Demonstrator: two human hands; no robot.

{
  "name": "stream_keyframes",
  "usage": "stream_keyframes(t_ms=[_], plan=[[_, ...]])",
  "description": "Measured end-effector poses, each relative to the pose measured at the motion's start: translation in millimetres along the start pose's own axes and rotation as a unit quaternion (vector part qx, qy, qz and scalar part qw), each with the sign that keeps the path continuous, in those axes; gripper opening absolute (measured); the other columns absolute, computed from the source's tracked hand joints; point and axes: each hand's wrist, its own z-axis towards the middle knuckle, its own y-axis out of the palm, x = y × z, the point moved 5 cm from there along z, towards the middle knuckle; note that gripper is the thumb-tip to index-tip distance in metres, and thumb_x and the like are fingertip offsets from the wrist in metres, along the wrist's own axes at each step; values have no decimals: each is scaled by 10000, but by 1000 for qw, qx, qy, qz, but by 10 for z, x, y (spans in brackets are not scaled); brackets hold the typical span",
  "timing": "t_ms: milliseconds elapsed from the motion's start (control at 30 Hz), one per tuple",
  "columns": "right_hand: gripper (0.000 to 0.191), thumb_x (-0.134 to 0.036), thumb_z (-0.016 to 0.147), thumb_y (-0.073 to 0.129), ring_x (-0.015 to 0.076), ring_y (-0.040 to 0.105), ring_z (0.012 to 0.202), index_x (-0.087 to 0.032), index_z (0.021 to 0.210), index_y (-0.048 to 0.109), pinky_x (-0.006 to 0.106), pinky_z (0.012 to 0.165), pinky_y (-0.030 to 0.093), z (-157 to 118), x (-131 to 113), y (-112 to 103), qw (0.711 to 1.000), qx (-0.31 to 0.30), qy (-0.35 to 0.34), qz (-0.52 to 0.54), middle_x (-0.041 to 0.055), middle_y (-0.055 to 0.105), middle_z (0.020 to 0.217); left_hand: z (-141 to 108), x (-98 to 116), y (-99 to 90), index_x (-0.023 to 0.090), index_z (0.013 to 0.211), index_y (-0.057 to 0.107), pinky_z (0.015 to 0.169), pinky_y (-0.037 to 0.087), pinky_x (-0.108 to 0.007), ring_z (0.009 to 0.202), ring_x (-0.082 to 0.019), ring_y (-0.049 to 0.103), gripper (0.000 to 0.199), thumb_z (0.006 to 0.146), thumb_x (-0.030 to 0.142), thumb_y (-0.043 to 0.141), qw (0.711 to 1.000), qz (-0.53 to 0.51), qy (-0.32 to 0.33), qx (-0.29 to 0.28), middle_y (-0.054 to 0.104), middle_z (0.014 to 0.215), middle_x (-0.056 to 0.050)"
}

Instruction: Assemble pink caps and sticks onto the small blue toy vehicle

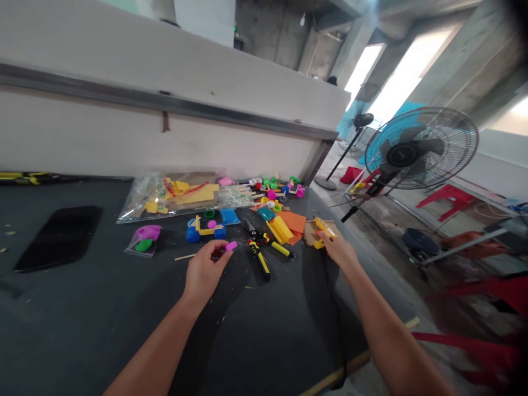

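My left hand (206,272) is closed, pinching a small purple block (231,246) between thumb and fingertips above the dark table. My right hand (340,252) is closed around a yellow glue gun (325,226), which rests over a piece of cardboard (310,235); a black cord (336,308) runs from it toward the table's front edge. Just beyond my left hand stands a small model (204,230) with blue and yellow parts and a pink ball. Pliers (259,259) with yellow-black handles lie between my hands, with a second yellow-black handled tool (279,247) beside them.
Bagged yellow pieces (193,193), colourful small parts (270,190) and orange sheets (293,221) lie toward the white partition (165,126). A dark phone-like slab (60,237) and a bag of purple and green clay-like material (144,240) are left. A fan (421,148) stands right.
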Motion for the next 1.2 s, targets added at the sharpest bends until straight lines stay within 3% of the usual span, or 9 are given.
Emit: stream_keyframes(t_ms=[100,267,433,633,700,767,900,1033,1200], plan=[[556,-702,699,477,217,623,645,-173,747,641,281,559,423,112,-3,22,998,-8,42,39,82,631,626,-2,1,-4,228,904,620,675,453,-269,724,-157,605,198,781,372,564,1000,-7,7,-1,662,838,8],[396,-566,653,610,148,521,413,-171,634,599,233,397,349,112,86,35,986,-16,93,136,27,542,433,1,-1,3,230,896,618,681,444,-271,729,-155,597,172,779,346,569,1000,1,6,-7,659,843,12],[326,-491,655,617,95,428,336,-172,659,553,203,316,297,-78,74,19,946,-1,77,316,3,547,447,0,-5,7,231,902,616,686,443,-277,747,-159,594,169,789,341,555,1000,-1,7,-9,660,856,8],[361,-408,575,697,110,575,535,-179,807,541,246,524,512,-480,-215,-207,843,-24,-40,536,17,649,720,9,-29,15,233,929,633,700,460,-285,757,-165,602,196,793,352,558,1000,-13,13,-5,669,891,-6],[329,-314,551,746,102,537,486,-170,767,544,243,499,494,-635,-374,-353,767,-14,-109,632,-20,592,603,13,-38,17,235,950,640,711,471,-286,762,-164,610,217,793,363,562,999,-29,15,-2,673,918,-13],[285,-293,590,738,86,493,462,-169,777,562,227,492,478,-768,-557,-444,724,-44,-149,672,-47,536,535,11,-42,16,237,967,643,713,482,-288,760,-165,620,235,792,374,566,999,-43,14,0,677,928,-19],[293,-425,696,661,81,452,494,-199,867,585,206,520,475,-974,-982,-404,658,-209,-152,707,-79,403,501,-8,-21,-19,229,971,649,682,499,-290,726,-169,634,252,781,377,574,998,-55,0,10,686,876,-26],[298,-461,692,674,77,429,486,-195,804,600,196,490,461,-1217,-1359,-167,657,-340,-173,650,-74,386,505,-17,2,-69,208,975,641,620,507,-275,644,-153,624,273,763,370,587,995,-95,-32,27,680,806,-16],[348,-469,672,696,76,492,487,-146,783,633,193,425,450,-1476,-1536,179,726,-352,-194,559,-12,549,615,8,-52,-78,200,973,630,626,528,-278,660,-146,624,268,753,349,595,985,-152,-66,52,677,804,-15]])
